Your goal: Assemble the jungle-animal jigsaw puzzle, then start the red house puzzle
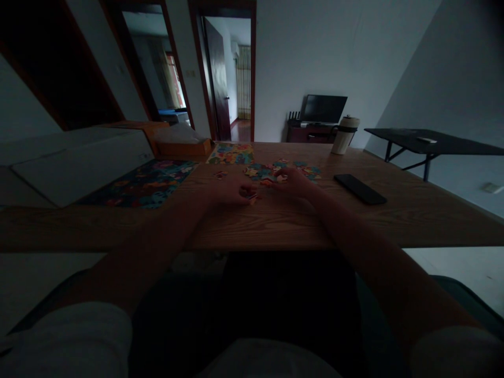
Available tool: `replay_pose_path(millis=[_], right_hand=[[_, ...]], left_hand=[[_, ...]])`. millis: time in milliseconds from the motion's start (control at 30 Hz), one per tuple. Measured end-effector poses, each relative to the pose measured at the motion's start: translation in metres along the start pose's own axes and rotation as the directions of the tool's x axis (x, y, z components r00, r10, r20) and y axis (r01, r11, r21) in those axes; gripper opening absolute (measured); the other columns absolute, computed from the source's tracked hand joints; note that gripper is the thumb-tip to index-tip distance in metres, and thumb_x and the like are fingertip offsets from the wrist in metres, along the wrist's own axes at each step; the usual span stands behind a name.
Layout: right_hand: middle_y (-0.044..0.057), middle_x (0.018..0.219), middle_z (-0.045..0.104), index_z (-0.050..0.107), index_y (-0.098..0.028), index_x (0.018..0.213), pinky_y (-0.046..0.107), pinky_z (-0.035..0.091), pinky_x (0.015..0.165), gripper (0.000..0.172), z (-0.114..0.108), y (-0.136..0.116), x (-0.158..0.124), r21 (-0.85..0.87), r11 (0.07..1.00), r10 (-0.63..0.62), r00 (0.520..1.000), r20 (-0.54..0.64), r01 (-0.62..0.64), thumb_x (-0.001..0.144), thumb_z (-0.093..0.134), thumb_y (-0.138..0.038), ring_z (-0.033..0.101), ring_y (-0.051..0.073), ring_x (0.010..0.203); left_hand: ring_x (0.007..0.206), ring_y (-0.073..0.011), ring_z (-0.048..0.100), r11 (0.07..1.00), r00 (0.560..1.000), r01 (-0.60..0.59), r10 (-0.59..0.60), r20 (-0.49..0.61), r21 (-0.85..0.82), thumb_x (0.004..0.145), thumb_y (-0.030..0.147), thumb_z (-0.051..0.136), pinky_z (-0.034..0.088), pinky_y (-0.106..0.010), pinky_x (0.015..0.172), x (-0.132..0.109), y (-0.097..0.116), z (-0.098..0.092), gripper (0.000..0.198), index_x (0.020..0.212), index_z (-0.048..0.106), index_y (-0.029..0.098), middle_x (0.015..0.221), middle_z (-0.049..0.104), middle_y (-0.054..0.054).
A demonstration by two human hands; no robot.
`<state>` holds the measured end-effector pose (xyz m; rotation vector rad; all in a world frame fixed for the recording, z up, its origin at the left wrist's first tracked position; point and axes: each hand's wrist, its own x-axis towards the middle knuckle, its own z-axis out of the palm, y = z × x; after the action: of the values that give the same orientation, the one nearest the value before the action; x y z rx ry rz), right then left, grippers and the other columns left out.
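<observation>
In the dim room, a white wall and an open door (218, 79) stand behind the wood-grain worktop (275, 228). In the head view, we see small, multicoloured jigsaw pieces (260, 171) lying mid-worktop, between our hands and the far edge; a printed picture sheet (232, 152) lies at that edge. Our left hand (231, 191) curls its grip narrowly around a few orange-edged pieces (252, 198), nearer the near edge. Our right hand (298, 182) bends over the loose pieces, its grip narrow; we cannot tell whether it pinches one. A black phone (360, 189) lies to its right, with a tumbler (346, 135) near the far edge.

We judge the pieces light, thin and stiff, apt to slide on the smooth wood; their tabs could bend, so we would pinch opposite edges across the body.
</observation>
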<state>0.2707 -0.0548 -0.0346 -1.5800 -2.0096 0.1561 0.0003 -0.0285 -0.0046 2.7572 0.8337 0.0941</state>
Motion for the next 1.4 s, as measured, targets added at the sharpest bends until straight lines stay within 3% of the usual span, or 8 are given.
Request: replay_pose_path(millis=[100,233,333,567,667,833,1000,1400], right_hand=[[0.013,0.121,0.077,0.077,-0.019,0.114,0.04,0.053,0.098,0.039,0.002,-0.004,-0.002,0.021,1.0,-0.013,1.0,-0.01,0.013,0.09,0.079,-0.05,0.072,0.03,0.111],[0.012,0.111,0.079,0.076,-0.02,0.111,0.038,0.054,0.086,0.043,0.004,-0.013,-0.005,0.056,0.998,-0.008,0.999,0.041,0.006,0.092,0.075,-0.058,0.074,0.028,0.098],[0.009,0.094,0.078,0.072,-0.018,0.117,0.035,0.052,0.071,0.05,0.008,-0.018,-0.005,0.067,0.997,0.037,0.994,0.102,-0.044,0.091,0.074,-0.062,0.071,0.024,0.079],[0.008,0.095,0.078,0.072,-0.019,0.118,0.031,0.048,0.069,0.053,0.016,-0.018,-0.005,0.048,0.999,-0.02,0.99,0.143,0.013,0.091,0.074,-0.065,0.07,0.022,0.081],[0.007,0.093,0.077,0.072,-0.019,0.118,0.03,0.047,0.066,0.053,0.017,-0.017,-0.005,0.041,0.998,-0.043,0.987,0.154,0.037,0.091,0.074,-0.065,0.07,0.021,0.079],[0.008,0.093,0.078,0.077,-0.021,0.112,0.032,0.05,0.07,0.043,0.019,-0.021,-0.006,0.028,0.999,-0.04,0.979,0.198,0.035,0.094,0.07,-0.06,0.069,0.022,0.08],[0.01,0.095,0.079,0.08,-0.021,0.109,0.035,0.054,0.075,0.042,0.021,-0.024,-0.005,0.061,0.998,-0.038,0.976,0.216,0.025,0.096,0.068,-0.059,0.071,0.024,0.083],[0.012,0.093,0.078,0.08,-0.022,0.112,0.039,0.057,0.077,0.048,0.024,-0.029,-0.005,-0.017,0.999,-0.037,0.988,0.153,0.04,0.095,0.067,-0.066,0.072,0.027,0.086]], left_hand=[[0.103,-0.0231,0.07,0.999,0.999,0.021,-0.023,-0.044,-0.05,0.087,0.042,0.073,0.05,-0.03,0.086,-0.002,-0.009,-0.001,0.051,0.135,0.074,0.026,0.12,0.079,-0.006],[0.084,-0.0212,0.069,0.979,0.978,0.205,-0.203,-0.051,0.02,0.084,0.056,0.078,0.047,-0.029,0.073,-0.003,-0.016,-0.004,0.036,0.1,0.083,0.024,0.09,0.08,-0.004],[0.079,-0.0205,0.068,0.973,0.974,0.227,-0.226,-0.032,0.039,0.086,0.055,0.078,0.045,-0.03,0.073,-0.003,-0.014,-0.005,0.031,0.089,0.084,0.025,0.083,0.079,-0.003],[0.085,-0.0192,0.069,0.998,0.998,0.052,-0.052,0.04,-0.022,0.094,0.04,0.068,0.044,-0.028,0.078,-0.002,-0.005,-0.004,0.024,0.101,0.086,0.026,0.093,0.081,-0.002],[0.089,-0.0204,0.069,0.998,0.998,0.06,-0.06,0.008,-0.018,0.092,0.042,0.069,0.045,-0.028,0.08,-0.002,-0.008,-0.002,0.026,0.106,0.084,0.025,0.095,0.08,-0.003],[0.089,-0.0215,0.069,0.997,0.997,0.069,-0.071,-0.044,-0.028,0.089,0.051,0.071,0.047,-0.029,0.077,-0.002,-0.011,0.0,0.049,0.128,0.077,0.022,0.099,0.078,-0.006],[0.084,-0.0199,0.067,1.0,1.0,0.016,-0.016,-0.013,-0.013,0.093,0.058,0.065,0.044,-0.028,0.073,-0.004,-0.005,0.0,0.049,0.126,0.079,0.025,0.091,0.077,-0.004],[0.087,-0.022,0.067,0.997,0.996,0.08,-0.08,0.029,-0.007,0.094,0.053,0.068,0.045,-0.031,0.078,-0.004,0.004,-0.003,0.047,0.127,0.078,0.021,0.096,0.077,-0.005]])
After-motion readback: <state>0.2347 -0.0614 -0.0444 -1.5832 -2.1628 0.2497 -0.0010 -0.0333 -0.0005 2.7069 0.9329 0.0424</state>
